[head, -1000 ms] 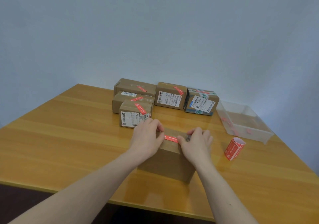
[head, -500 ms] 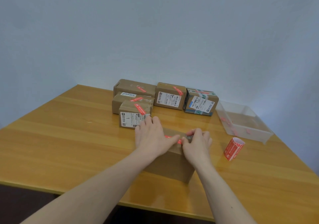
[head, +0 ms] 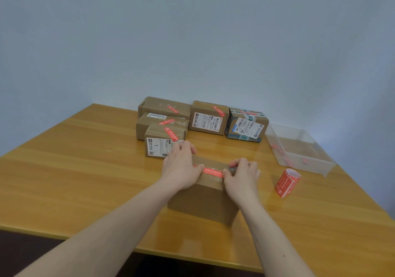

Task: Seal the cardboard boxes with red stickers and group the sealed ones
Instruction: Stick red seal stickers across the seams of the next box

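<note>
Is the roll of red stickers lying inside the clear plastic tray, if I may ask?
No, the sticker roll stands on the table, nearer than the clear tray.

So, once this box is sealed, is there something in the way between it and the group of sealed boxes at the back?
Nothing visible: only bare table lies between the box under both hands and the sealed boxes. The nearest one stands just behind the left hand.

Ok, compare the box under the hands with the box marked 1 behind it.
The near box shows a plain brown front; the box marked 1 carries a white shipping label. The near box's red sticker lies straight across, the other's sticker diagonally. Both hands touch only the near box. Both are brown cardboard.
</note>
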